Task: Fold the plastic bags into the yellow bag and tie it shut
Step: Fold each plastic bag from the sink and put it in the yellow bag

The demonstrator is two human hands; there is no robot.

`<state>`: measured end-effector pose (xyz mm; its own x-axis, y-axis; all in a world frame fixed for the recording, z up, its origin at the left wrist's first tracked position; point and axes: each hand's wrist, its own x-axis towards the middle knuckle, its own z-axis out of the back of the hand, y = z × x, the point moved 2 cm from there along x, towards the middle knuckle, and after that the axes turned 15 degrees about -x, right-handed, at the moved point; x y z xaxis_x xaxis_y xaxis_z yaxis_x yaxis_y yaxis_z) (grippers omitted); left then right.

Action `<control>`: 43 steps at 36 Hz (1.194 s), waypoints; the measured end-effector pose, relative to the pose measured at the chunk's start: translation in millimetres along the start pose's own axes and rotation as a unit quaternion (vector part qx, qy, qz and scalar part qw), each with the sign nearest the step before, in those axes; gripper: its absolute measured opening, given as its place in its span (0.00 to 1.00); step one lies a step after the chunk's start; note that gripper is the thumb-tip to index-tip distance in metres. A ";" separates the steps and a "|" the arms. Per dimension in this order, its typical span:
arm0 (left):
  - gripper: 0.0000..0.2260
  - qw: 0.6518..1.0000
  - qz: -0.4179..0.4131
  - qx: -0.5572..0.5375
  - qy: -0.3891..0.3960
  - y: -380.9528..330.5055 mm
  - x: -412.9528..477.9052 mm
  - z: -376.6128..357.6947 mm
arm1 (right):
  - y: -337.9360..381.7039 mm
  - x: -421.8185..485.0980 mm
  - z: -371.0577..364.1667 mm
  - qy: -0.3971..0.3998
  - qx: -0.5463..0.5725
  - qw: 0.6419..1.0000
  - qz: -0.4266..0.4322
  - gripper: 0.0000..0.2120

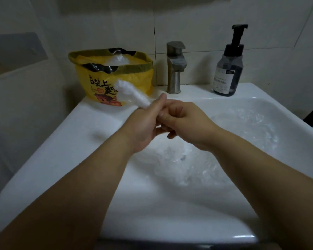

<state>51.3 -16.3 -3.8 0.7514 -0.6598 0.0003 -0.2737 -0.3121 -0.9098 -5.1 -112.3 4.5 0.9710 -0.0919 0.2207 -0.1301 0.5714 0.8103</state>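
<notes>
A yellow bag (128,76) with red and black print stands open on the sink's back left corner, with clear plastic showing inside its mouth. My left hand (146,127) and my right hand (186,121) meet above the basin, both gripping a clear plastic bag (132,94) twisted into a thin strip. The strip's free end sticks up and left toward the yellow bag. More clear plastic bags (224,150) lie crumpled in the basin below and to the right of my hands.
The white sink (76,141) fills the lower view. A metal faucet (174,69) stands at the back centre. A dark soap pump bottle (229,69) sits at the back right. Tiled wall is behind.
</notes>
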 end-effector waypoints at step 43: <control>0.24 0.950 -0.136 -0.003 -0.280 -161.2 4.0 83.2 | 110.7 114.0 -4.2 0.011 0.010 1.000 0.010 0.06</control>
<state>148.3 88.4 108.4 0.9961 -0.0872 0.0126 -0.0258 -0.4247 -0.9050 92.1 -56.1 117.0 0.9723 -0.0629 0.2253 -0.1532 0.5567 0.8165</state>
